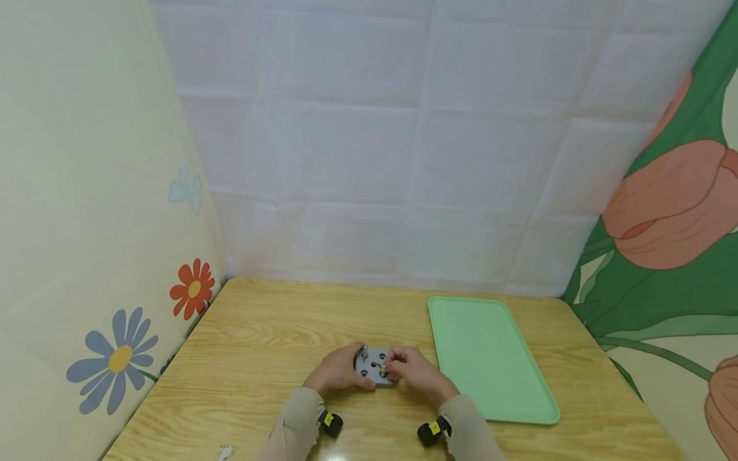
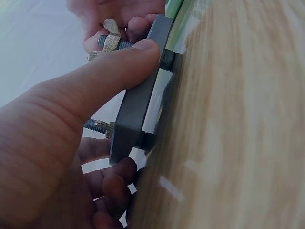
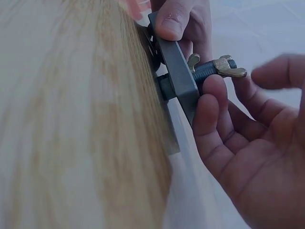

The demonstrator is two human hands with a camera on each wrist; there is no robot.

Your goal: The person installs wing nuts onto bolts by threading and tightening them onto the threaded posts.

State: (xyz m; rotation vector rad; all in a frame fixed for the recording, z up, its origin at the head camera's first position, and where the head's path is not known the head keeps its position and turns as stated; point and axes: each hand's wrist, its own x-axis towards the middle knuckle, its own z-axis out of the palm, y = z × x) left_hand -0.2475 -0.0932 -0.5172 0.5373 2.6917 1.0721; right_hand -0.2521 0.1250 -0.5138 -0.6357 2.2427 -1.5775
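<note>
My left hand (image 1: pixel 340 370) holds a grey metal plate (image 2: pixel 138 105) on edge, its thumb lying along the near side. Bolts pass through the plate, their dark heads (image 2: pixel 167 60) facing the table side in the left wrist view. On one threaded bolt (image 3: pixel 205 71) a brass wing nut (image 3: pixel 231 69) sits near the free end. The thumb and forefinger of my right hand (image 1: pixel 418 371) pinch at that nut, while other fingers touch the plate's edge. A second bolt (image 2: pixel 93 125) carries another wing nut (image 2: pixel 107 129), close against the plate. Several holes show in the plate's face.
A light green tray (image 1: pixel 490 358) lies on the wooden table (image 1: pixel 277 320), right of my hands. A small white item (image 1: pixel 226 452) is at the front left edge. A white sheet (image 1: pixel 369 160) hangs behind, with flower-patterned cloths on both sides.
</note>
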